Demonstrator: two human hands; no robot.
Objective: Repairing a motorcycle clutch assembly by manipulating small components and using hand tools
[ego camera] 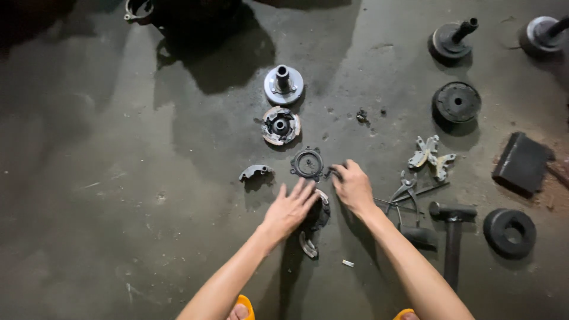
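A curved clutch shoe (255,172) lies alone on the dark concrete floor (118,195), left of the hands. The left hand (290,207) rests flat with fingers spread apart over a dark part (317,220) that it mostly hides; another curved shoe (307,245) peeks out below the wrist. Just above sits a dark ring plate (307,163), with a worn round hub (281,125) and a grey flanged hub (283,85) beyond it. The right hand (353,186) curls its fingers onto something small and dark at its fingertips, too hidden to identify. Farther right lie pliers (405,191), pale shoes (431,156), a hammer (453,228) and black discs (510,232).
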